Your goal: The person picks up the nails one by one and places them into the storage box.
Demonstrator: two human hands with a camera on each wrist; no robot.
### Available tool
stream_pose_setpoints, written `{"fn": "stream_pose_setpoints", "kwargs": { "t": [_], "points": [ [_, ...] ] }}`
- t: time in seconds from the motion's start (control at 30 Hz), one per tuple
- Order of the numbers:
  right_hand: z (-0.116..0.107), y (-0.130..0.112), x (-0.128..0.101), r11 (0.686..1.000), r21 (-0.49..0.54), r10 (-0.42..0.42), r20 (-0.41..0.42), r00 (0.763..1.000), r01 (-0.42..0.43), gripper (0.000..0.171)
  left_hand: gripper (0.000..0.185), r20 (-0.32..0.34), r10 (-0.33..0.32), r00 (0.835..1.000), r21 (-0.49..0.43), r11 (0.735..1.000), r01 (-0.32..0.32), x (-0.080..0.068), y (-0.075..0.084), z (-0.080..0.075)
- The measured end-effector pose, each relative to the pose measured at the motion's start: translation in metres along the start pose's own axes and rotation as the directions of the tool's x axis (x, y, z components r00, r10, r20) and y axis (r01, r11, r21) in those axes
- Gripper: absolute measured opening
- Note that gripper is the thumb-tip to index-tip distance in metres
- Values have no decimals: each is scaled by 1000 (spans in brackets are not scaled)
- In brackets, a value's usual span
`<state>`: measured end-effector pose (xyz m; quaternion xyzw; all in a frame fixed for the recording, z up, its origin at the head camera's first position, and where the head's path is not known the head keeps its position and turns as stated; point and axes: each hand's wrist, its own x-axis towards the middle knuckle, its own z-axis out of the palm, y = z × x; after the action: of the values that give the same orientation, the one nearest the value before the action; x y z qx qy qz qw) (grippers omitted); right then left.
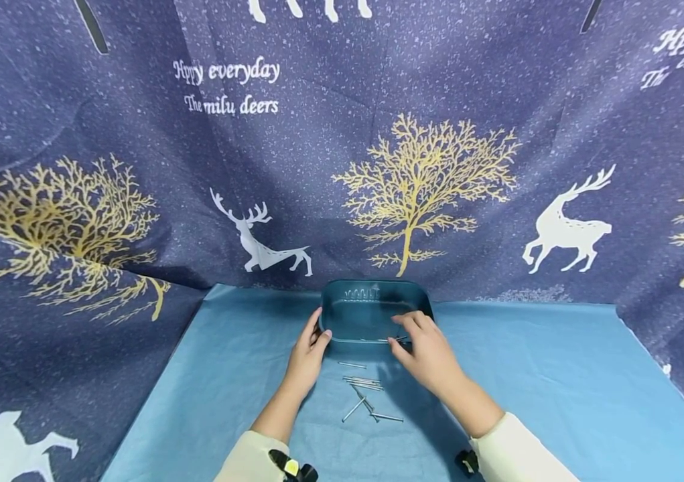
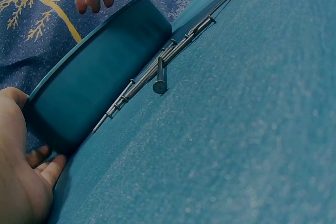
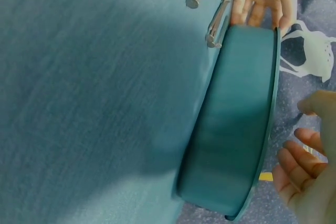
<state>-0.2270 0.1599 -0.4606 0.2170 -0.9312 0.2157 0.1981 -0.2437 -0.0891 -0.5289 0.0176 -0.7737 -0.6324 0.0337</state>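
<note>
A teal rectangular container (image 1: 372, 344) stands at the back of the cloth-covered table. My left hand (image 1: 307, 355) grips its left end, thumb at the rim and fingers along the side, as the left wrist view also shows. Over the front right corner hovers my right hand (image 1: 429, 351), fingers bent loosely and thumb apart; in the right wrist view nothing shows between them. Thin metal pieces show inside the container near the right thumb. Several loose nails (image 1: 363, 383) lie on the cloth in front, some side by side, others crossed; one nail (image 2: 160, 80) points its head toward the left wrist camera.
Light blue cloth (image 1: 534, 381) covers the table on both sides of the container. Directly behind hangs a dark blue curtain (image 1: 329, 167) printed with deer and golden trees. The container's wall rises between the nails on the cloth and its inside.
</note>
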Motion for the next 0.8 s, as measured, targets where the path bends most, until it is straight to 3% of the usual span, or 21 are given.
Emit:
{"fn": "stream_pose_setpoints", "kwargs": {
  "t": [0.8],
  "points": [
    [3,-10,-11,997,-24,-72,-2,997,72,28,58,-10,2,1000,16,1000,-1,0,0,1]
  ]
}}
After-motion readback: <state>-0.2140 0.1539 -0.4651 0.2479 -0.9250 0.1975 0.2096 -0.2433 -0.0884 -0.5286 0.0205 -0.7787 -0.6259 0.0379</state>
